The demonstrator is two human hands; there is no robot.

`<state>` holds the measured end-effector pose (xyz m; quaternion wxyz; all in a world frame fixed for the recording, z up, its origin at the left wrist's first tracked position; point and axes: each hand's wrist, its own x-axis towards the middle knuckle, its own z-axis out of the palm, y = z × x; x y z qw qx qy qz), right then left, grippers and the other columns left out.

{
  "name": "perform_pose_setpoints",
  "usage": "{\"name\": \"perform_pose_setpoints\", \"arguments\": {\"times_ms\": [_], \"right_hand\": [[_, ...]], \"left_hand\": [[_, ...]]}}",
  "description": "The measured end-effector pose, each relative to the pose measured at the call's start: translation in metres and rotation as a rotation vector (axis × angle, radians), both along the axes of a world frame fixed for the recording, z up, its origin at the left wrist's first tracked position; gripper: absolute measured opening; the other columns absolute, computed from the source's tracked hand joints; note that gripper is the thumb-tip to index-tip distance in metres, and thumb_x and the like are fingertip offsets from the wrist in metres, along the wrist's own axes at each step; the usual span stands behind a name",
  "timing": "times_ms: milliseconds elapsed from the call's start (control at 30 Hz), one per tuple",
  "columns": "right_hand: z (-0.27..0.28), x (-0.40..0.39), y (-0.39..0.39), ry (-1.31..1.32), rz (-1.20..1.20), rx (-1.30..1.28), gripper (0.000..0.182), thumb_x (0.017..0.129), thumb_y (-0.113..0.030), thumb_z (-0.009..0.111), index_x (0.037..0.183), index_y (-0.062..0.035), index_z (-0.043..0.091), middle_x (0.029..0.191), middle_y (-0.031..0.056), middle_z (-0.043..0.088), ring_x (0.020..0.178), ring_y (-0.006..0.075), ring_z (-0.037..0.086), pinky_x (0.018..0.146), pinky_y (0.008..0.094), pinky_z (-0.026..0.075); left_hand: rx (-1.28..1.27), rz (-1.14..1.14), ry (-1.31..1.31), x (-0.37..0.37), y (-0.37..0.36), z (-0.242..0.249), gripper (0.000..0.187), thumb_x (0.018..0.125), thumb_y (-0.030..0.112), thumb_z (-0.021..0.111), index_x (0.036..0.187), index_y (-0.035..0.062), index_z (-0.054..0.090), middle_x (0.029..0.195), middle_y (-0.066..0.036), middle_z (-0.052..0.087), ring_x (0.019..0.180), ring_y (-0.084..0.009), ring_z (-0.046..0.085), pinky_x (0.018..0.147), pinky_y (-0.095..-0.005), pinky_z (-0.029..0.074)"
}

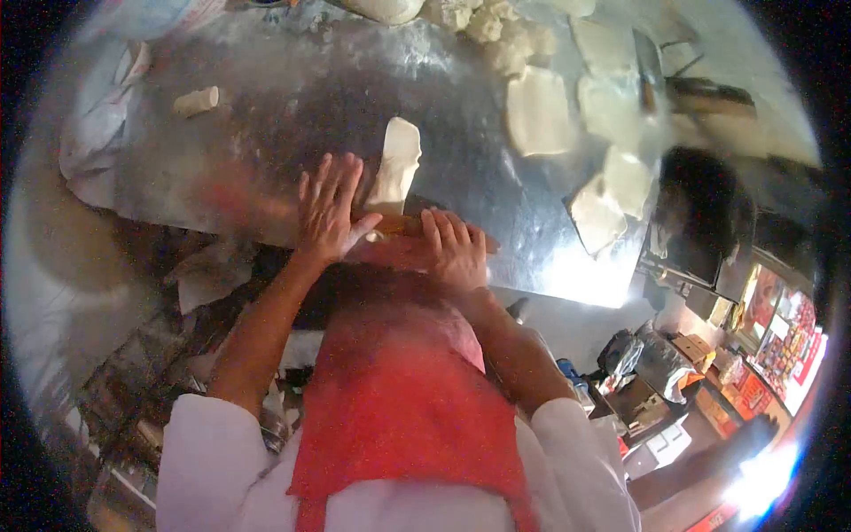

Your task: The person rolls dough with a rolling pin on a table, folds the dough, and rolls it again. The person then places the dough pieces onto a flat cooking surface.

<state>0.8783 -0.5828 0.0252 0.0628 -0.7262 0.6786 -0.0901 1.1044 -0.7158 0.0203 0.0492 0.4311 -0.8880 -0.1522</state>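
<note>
A long strip of pale dough (396, 164) lies on the metal worktop, running away from me. Across its near end rests a wooden rolling pin (399, 227). My right hand (456, 248) is closed over the pin's right part, fingers curled on top. At the pin's left end is my left hand (330, 213), its fingers stretched out and the thumb reaching to the pin. Whether that palm presses on the pin is hidden. A small bit of dough (376, 237) shows just below the pin, by the left thumb.
Several flattened dough sheets (538, 111) lie at the right of the metal worktop (284, 115). A small dough roll (196, 102) sits at the far left, and lumpy dough (510, 40) at the back. A plastic bag (99, 133) borders the left edge. Shelves with goods stand lower right.
</note>
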Motion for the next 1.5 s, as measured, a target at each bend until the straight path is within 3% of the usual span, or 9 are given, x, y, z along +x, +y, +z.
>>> {"name": "perform_pose_setpoints", "arguments": {"times_ms": [167,367,567,700,800,967,1067,1167,1500], "right_hand": [[0.015,-0.045,-0.029,-0.146,-0.149,-0.083,0.035,0.087,-0.021,0.07,0.121,-0.0135,0.064,0.108,0.0052,0.068,0.095,0.0299,0.062,0.082,0.0465,0.047],[0.044,-0.054,-0.098,-0.182,-0.157,-0.302,0.055,0.084,-0.025,0.078,0.134,-0.013,0.06,0.114,0.0152,0.063,0.102,0.0351,0.063,0.089,0.0476,0.05],[0.003,-0.004,-0.075,-0.702,-0.361,0.056,0.083,0.076,-0.035,0.089,0.145,-0.0097,0.051,0.124,0.0177,0.058,0.107,0.0363,0.065,0.089,0.0471,0.055],[-0.005,0.006,-0.092,-0.637,-0.526,0.134,0.083,0.078,-0.041,0.086,0.146,-0.01,0.049,0.126,0.0185,0.058,0.108,0.0371,0.065,0.089,0.0481,0.055],[0.009,0.003,-0.097,-0.661,-0.568,0.242,0.086,0.08,-0.049,0.082,0.148,-0.0105,0.047,0.128,0.019,0.058,0.11,0.0379,0.065,0.089,0.0489,0.054],[0.014,0.003,-0.111,-0.556,-0.653,0.347,0.091,0.077,-0.053,0.081,0.151,-0.0134,0.043,0.133,0.0182,0.057,0.118,0.0393,0.063,0.093,0.0496,0.053],[0.013,0.002,-0.115,-0.572,-0.668,0.354,0.092,0.075,-0.052,0.082,0.15,-0.0152,0.043,0.136,0.0177,0.056,0.12,0.0394,0.062,0.094,0.0498,0.053],[0.018,0.002,-0.118,-0.585,-0.682,0.382,0.091,0.075,-0.049,0.082,0.15,-0.0159,0.043,0.136,0.0177,0.057,0.119,0.0396,0.062,0.094,0.0497,0.053],[-0.014,-0.008,-0.096,-0.686,-0.629,0.204,0.073,0.083,-0.034,0.077,0.146,-0.0118,0.046,0.126,0.0195,0.059,0.108,0.0432,0.066,0.089,0.0521,0.055]], "left_hand": [[-0.085,-0.045,0.192,0.024,0.021,-0.016,0.081,0.085,0.039,0.078,0.153,0.0142,0.042,0.16,-0.014,0.036,0.15,-0.0378,0.029,0.121,-0.0615,0.018],[-0.159,-0.287,0.088,0.004,0.008,-0.011,0.033,0.09,0.026,0.074,0.116,0.0088,0.064,0.131,-0.011,0.056,0.131,-0.0369,0.048,0.116,-0.0582,0.03],[-0.073,0.042,0.334,-0.049,-0.034,-0.005,0.017,0.09,0.016,0.073,0.1,0.0088,0.061,0.116,-0.012,0.061,0.111,-0.0359,0.056,0.1,-0.0512,0.04],[-0.052,0.111,0.293,-0.054,-0.042,-0.024,0.014,0.092,0.016,0.07,0.102,0.0087,0.063,0.112,-0.012,0.064,0.108,-0.0354,0.059,0.097,-0.0493,0.043],[0.394,0.254,0.633,-0.054,-0.062,-0.041,0.017,0.094,0.012,0.064,0.108,0.0022,0.065,0.106,-0.016,0.068,0.1,-0.0381,0.064,0.091,-0.0457,0.049],[0.022,-0.124,0.536,-0.095,-0.12,-0.028,0.016,0.093,0.007,0.063,0.108,0.0012,0.064,0.105,-0.019,0.067,0.098,-0.041,0.064,0.089,-0.049,0.051],[0.302,-0.11,0.18,-0.107,-0.138,-0.036,0.017,0.089,0.002,0.065,0.106,0.001,0.063,0.103,-0.019,0.066,0.098,-0.0411,0.064,0.087,-0.0499,0.051],[0.128,-0.277,0.086,-0.107,-0.129,0.017,0.012,0.088,0.003,0.067,0.099,0.0009,0.063,0.101,-0.019,0.064,0.097,-0.0404,0.063,0.085,-0.05,0.051],[-0.104,-0.417,0.338,-0.033,-0.038,-0.003,0.024,0.089,0.004,0.061,0.111,0.0042,0.07,0.122,-0.014,0.068,0.117,-0.037,0.062,0.104,-0.0492,0.047]]}}
